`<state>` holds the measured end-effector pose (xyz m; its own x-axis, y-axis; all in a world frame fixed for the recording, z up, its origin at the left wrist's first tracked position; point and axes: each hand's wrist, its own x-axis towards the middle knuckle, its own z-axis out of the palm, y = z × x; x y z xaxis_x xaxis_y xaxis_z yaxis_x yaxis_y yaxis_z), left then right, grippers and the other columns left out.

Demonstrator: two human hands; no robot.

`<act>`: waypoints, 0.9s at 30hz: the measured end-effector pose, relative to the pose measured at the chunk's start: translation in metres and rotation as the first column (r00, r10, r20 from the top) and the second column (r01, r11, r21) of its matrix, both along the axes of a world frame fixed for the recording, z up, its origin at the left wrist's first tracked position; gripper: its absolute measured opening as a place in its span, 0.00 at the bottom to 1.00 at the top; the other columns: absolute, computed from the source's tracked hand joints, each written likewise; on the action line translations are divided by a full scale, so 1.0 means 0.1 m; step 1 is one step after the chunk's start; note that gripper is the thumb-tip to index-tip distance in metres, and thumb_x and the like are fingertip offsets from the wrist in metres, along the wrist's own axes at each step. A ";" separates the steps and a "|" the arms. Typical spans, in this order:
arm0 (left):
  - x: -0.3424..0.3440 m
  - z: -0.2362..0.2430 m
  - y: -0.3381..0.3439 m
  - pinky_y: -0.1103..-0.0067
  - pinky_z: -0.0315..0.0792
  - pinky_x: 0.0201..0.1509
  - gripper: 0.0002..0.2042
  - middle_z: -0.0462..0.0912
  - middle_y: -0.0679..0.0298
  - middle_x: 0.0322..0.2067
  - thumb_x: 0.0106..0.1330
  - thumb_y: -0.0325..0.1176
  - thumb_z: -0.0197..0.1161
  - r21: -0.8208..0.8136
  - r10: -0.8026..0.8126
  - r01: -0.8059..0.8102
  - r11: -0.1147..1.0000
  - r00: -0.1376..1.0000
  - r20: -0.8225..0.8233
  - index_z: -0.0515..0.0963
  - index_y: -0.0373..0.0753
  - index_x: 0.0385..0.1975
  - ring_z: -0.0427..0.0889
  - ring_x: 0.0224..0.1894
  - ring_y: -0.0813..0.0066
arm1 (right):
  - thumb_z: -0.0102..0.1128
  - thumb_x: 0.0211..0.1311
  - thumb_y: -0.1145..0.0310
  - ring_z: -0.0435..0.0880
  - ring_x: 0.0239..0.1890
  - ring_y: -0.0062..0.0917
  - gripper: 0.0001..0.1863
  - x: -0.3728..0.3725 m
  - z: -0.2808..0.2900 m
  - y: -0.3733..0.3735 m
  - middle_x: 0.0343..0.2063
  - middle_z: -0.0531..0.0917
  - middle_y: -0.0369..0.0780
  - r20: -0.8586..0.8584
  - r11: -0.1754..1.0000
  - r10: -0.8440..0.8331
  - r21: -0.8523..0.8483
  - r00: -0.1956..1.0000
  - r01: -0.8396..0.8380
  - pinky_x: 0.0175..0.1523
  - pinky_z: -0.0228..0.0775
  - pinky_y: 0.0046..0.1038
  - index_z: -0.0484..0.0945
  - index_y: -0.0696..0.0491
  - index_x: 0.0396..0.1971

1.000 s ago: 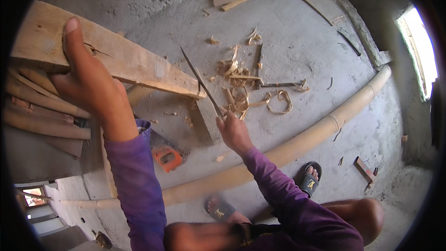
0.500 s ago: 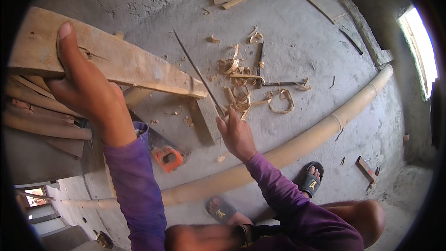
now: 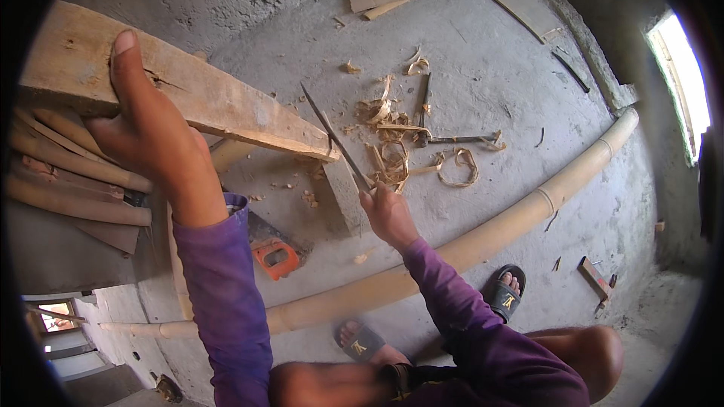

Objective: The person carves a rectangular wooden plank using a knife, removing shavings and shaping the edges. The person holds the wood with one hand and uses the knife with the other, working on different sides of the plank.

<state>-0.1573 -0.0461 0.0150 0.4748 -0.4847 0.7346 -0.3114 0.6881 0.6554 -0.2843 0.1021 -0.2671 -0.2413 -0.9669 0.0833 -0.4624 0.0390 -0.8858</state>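
A bamboo pole (image 3: 483,245) lies across the near concrete floor (image 3: 520,105), an orange-handled saw (image 3: 284,271) just beyond at left. The right hand (image 3: 390,215) clenches its fingers around a slim blade (image 3: 349,157) crossing a wooden beam's (image 3: 219,98) right end, contact unclear. The left hand (image 3: 154,132) grasps the beam at left, thumb on top. Farther off, pale shavings (image 3: 381,111) curl.
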 end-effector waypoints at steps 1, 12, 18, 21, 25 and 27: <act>0.02 0.01 0.01 0.72 0.83 0.54 0.31 0.78 0.52 0.51 0.62 0.43 0.72 0.013 0.002 -0.002 1.000 1.000 -0.013 0.71 0.25 0.56 0.84 0.51 0.66 | 0.60 0.70 0.62 0.80 0.26 0.55 0.15 -0.01 0.01 0.00 0.19 0.79 0.53 -0.025 1.000 -0.022 0.006 0.999 0.023 0.30 0.69 0.50 0.69 0.59 0.41; 0.01 -0.01 0.08 0.73 0.82 0.54 0.34 0.77 0.51 0.52 0.60 0.43 0.74 0.026 -0.038 0.038 0.999 0.999 -0.006 0.69 0.25 0.58 0.83 0.52 0.65 | 0.60 0.69 0.64 0.82 0.27 0.52 0.14 0.03 -0.03 0.00 0.21 0.80 0.53 0.016 0.997 -0.011 0.079 1.000 0.010 0.30 0.71 0.47 0.71 0.60 0.40; 0.01 -0.02 0.10 0.74 0.81 0.54 0.35 0.78 0.51 0.51 0.59 0.44 0.75 0.005 -0.043 0.043 0.999 0.998 -0.035 0.69 0.24 0.57 0.84 0.51 0.66 | 0.59 0.70 0.63 0.81 0.28 0.57 0.14 -0.01 0.01 -0.05 0.21 0.80 0.55 0.044 0.995 -0.008 0.104 0.999 0.004 0.35 0.72 0.52 0.71 0.59 0.39; 0.00 -0.02 0.10 0.74 0.81 0.55 0.34 0.78 0.51 0.51 0.59 0.44 0.75 -0.013 -0.065 0.065 0.998 0.998 -0.027 0.69 0.24 0.55 0.83 0.51 0.67 | 0.59 0.70 0.63 0.81 0.28 0.57 0.14 -0.02 0.01 -0.04 0.21 0.80 0.55 -0.028 0.999 0.014 0.034 1.000 -0.013 0.35 0.72 0.52 0.71 0.60 0.39; 0.00 -0.02 0.11 0.73 0.80 0.55 0.34 0.78 0.50 0.51 0.60 0.44 0.75 0.033 -0.036 0.037 0.999 0.999 -0.022 0.69 0.24 0.55 0.83 0.52 0.66 | 0.59 0.70 0.62 0.81 0.30 0.59 0.15 -0.02 -0.01 -0.04 0.22 0.80 0.56 0.140 0.992 -0.020 0.123 0.990 0.003 0.36 0.71 0.54 0.70 0.60 0.38; 0.00 -0.02 0.10 0.73 0.80 0.56 0.33 0.78 0.50 0.51 0.60 0.44 0.75 0.029 0.000 0.002 1.000 0.998 -0.058 0.69 0.24 0.54 0.83 0.52 0.66 | 0.59 0.69 0.62 0.81 0.30 0.58 0.15 -0.02 -0.01 -0.04 0.22 0.80 0.55 0.045 0.992 -0.005 0.128 0.999 -0.001 0.35 0.71 0.53 0.70 0.60 0.38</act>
<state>-0.1577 -0.0365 0.0131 0.5156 -0.5057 0.6917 -0.2721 0.6689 0.6918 -0.2858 0.0977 -0.2677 -0.2439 -0.9684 -0.0519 -0.4222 0.1542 -0.8933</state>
